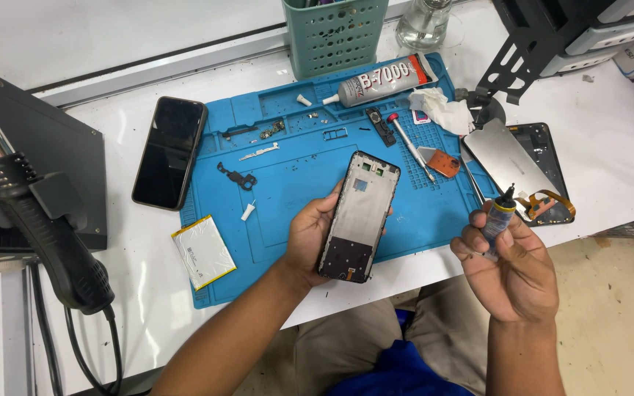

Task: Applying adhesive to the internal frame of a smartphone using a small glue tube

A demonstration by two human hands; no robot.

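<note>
left hand (310, 238) grips phone frame (357, 216); right hand (511, 264) clenches glue tube (498, 218) (nozzle up).

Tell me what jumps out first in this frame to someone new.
The stripped phone frame, held up in the left hand over the blue repair mat at centre. To its right, the right hand grips a small glue tube, nozzle up. A black hot-air gun looms at far left.
</note>
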